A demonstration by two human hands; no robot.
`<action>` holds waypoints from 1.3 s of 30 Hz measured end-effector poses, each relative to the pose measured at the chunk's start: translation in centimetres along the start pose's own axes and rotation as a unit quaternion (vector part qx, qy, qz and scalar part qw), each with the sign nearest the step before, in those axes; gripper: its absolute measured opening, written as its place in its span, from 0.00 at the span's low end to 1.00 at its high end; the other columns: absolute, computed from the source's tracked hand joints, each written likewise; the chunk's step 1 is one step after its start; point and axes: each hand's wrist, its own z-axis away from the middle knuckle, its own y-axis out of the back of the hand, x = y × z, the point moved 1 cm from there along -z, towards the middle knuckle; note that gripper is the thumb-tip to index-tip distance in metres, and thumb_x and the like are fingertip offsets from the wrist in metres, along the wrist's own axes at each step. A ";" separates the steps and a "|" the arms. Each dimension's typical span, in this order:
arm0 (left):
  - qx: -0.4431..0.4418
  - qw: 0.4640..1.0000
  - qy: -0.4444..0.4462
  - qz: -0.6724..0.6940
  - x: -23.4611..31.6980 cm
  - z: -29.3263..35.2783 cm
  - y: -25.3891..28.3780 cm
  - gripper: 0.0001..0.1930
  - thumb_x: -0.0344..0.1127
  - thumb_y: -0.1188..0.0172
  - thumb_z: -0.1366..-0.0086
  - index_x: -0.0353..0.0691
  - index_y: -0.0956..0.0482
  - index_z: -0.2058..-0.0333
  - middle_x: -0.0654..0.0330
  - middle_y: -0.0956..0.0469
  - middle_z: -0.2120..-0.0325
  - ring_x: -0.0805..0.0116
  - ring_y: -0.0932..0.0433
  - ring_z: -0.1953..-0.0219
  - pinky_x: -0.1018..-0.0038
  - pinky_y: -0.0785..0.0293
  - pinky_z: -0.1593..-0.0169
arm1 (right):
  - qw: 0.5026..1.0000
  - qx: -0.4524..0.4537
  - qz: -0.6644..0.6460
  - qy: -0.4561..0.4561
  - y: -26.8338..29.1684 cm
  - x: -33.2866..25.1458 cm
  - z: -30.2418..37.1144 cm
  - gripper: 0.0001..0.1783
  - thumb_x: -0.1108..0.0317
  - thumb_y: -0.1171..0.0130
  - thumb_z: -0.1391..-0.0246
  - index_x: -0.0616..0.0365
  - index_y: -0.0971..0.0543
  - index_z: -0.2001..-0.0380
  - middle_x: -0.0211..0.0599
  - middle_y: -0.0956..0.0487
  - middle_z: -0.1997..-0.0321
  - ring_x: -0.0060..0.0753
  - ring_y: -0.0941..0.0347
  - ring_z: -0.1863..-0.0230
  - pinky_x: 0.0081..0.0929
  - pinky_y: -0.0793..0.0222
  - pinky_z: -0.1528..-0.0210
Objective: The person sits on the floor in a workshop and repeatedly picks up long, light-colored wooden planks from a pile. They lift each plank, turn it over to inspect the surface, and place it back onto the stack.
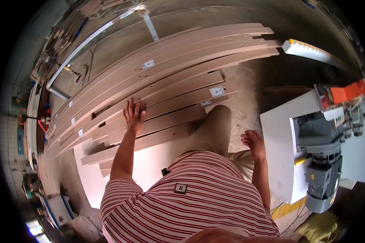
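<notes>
The left hand point(133, 116) lies spread flat on a long, thin board point(158, 108) running toward 2 o'clock, probably stiff, light but whippy, best gripped mid-length; the right hand point(253, 142) hangs loosely curled, empty.

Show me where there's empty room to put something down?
Bare white board shows between the wooden strips and the striped shirt. Bare concrete floor lies right of the strips, before the white machine table. Crowded: the strips under the left hand.
</notes>
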 end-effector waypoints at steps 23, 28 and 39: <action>0.121 0.973 0.188 -0.054 -6.3 -4.1 -5.6 0.48 0.77 0.53 0.43 0.66 0.55 0.29 0.44 0.58 0.29 0.43 0.60 0.27 0.19 0.55 0.44 | 0.816 0.255 0.516 0.051 17.1 19.1 -4.3 0.12 0.59 0.43 0.48 0.53 0.20 0.64 0.46 0.17 0.63 0.52 0.20 0.59 0.44 0.25 0.56; 0.057 0.975 0.200 -0.085 -4.9 -2.2 -5.7 0.35 0.69 0.62 0.32 0.66 0.46 0.31 0.59 0.48 0.29 0.58 0.51 0.28 0.34 0.48 0.38 | 0.806 0.312 0.498 0.073 15.4 18.1 -3.3 0.12 0.60 0.45 0.47 0.51 0.19 0.63 0.44 0.18 0.57 0.52 0.25 0.52 0.46 0.29 0.47; 0.024 0.964 0.234 -0.122 -4.2 -3.1 -4.0 0.31 0.68 0.67 0.30 0.71 0.45 0.31 0.70 0.46 0.30 0.68 0.48 0.29 0.39 0.48 0.36 | 0.799 0.299 0.521 0.018 14.0 16.1 -2.6 0.13 0.59 0.49 0.45 0.50 0.19 0.63 0.39 0.18 0.55 0.48 0.27 0.49 0.44 0.29 0.45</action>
